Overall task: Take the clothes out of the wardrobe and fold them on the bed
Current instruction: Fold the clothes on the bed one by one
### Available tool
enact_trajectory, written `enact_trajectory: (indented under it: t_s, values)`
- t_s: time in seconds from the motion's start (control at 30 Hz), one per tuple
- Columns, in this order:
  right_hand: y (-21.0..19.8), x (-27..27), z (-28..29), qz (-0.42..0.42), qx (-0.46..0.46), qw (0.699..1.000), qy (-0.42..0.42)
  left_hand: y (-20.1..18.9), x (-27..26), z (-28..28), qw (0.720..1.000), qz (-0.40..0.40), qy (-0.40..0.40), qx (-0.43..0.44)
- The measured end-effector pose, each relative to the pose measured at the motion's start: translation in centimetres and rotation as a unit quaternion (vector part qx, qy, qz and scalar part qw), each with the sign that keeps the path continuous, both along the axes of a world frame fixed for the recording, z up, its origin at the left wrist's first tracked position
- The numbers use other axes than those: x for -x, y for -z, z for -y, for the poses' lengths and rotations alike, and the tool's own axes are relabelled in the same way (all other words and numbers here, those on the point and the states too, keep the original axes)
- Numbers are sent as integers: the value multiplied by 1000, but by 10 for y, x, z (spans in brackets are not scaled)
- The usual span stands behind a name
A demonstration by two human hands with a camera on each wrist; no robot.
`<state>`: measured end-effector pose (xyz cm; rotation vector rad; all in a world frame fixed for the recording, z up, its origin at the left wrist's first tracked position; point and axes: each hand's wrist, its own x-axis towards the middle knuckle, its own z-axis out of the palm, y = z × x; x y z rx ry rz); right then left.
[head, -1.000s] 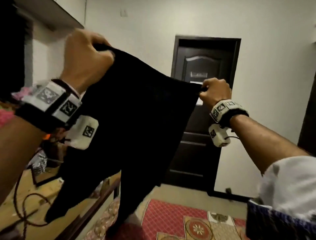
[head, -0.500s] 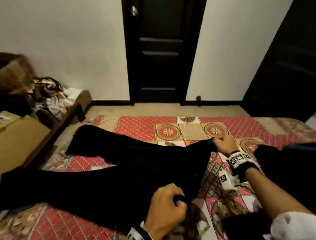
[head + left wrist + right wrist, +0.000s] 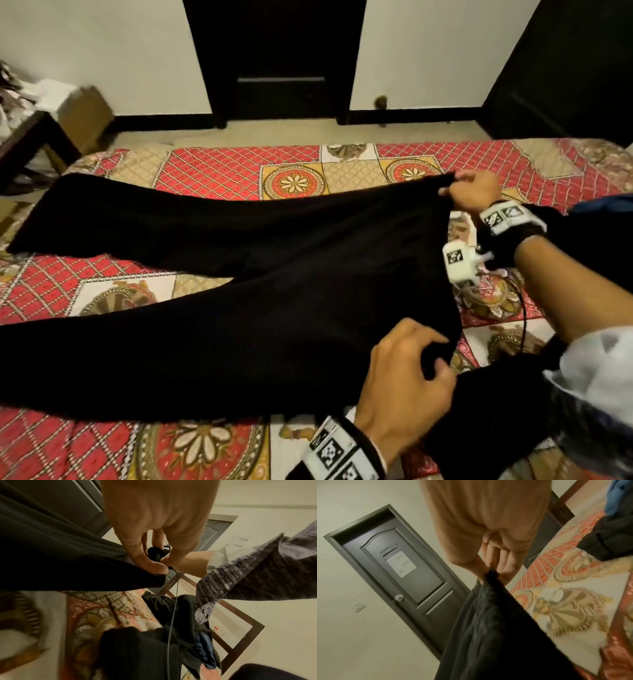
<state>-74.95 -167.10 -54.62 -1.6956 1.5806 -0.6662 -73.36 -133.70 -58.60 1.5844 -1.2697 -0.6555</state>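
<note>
Both hands (image 3: 442,287) at trousers' (image 3: 239,291) waist edge

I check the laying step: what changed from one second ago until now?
The black trousers came down from the air and now lie spread on the bed, legs pointing left. The left hand and right hand still pinch the waistband corners.

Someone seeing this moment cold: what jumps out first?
Black trousers sprawl across the red patterned bedspread, legs splayed leftward. The left hand pinches the near waistband corner, and the right hand pinches the far one. A dark door stands beyond the bed.
</note>
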Motion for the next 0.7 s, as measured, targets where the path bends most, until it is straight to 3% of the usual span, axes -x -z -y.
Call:
enact_trajectory:
  t_s: [0.13, 0.23, 0.33, 0.4, 0.47, 0.57, 0.7]
  values:
    - [2, 15, 37, 19, -28, 997, -73, 10, 20, 60, 1000, -17, 5, -22]
    - [32, 56, 21, -125, -51, 977, -168, 36, 28, 76, 992, -12, 47, -117]
    - [59, 116, -27, -309, 13, 908, -283, 63, 33, 65, 985, 11, 67, -160]
    - [69, 153, -71, -328, -1, 868, -373, 78, 36, 54, 980, 124, 54, -148]
    - [71, 183, -109, -342, 3, 830, -440, 83, 37, 50, 957, 249, 34, -146]
    - [72, 223, -135, -374, 30, 801, -467, 81, 38, 57, 930, 310, 29, -196]
    - [72, 271, -139, -514, 11, 727, -454, 74, 42, 68, 922, 322, 53, -210]
